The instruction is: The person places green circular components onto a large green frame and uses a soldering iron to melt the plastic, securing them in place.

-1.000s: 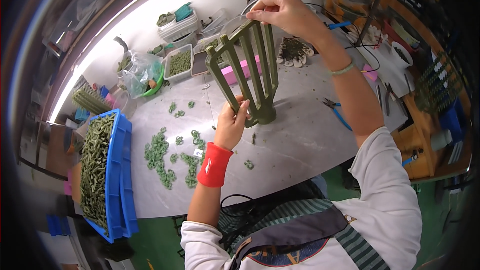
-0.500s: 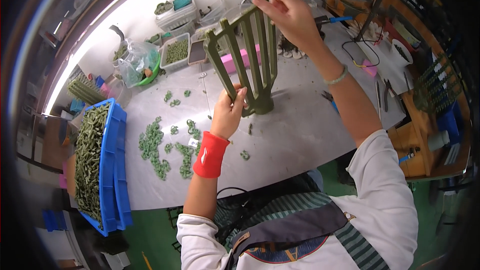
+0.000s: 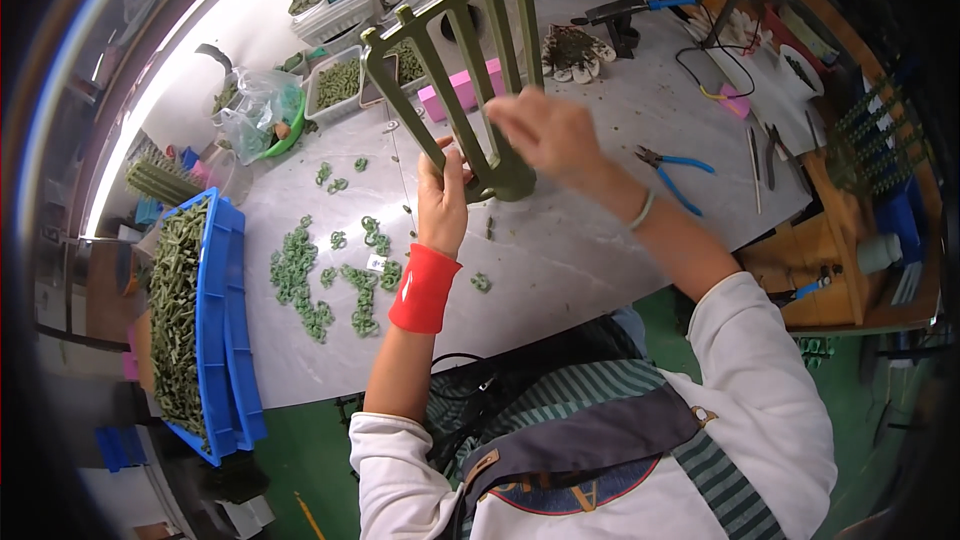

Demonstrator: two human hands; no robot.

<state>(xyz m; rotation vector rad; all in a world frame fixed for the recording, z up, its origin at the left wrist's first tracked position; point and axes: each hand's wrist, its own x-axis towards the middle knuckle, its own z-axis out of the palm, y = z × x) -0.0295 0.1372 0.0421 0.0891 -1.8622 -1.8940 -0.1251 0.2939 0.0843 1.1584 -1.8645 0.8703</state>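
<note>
A dark green rack-like frame [image 3: 513, 178] of several upright bars, joined by a knobbed crossbar at the top and a round base below, is tilted over the grey table. My left hand [image 3: 443, 202], above a red wristband, closes round the lower left bar. Close in front of the right-hand bars is my right hand [image 3: 550, 135], its fingers smeared by motion; whether they touch the frame or hold anything cannot be told. Small green ring-like pieces [image 3: 295, 275] lie in loose clusters left of my left forearm, with a white tag [image 3: 376, 262] among them.
A blue tray [image 3: 210, 330] full of short green pieces stands at the left. Blue-handled cutters [image 3: 672, 172] lie to the right. Farther back are a pink block [image 3: 433, 103], worn gloves [image 3: 575, 55], a clear tub [image 3: 338, 86] of green pieces and a plastic bag [image 3: 262, 110].
My right hand has come down from the frame's top to beside its lower bars. The frame and my left hand sit slightly higher and farther left in the picture. The cutters and gloves are uncovered.
</note>
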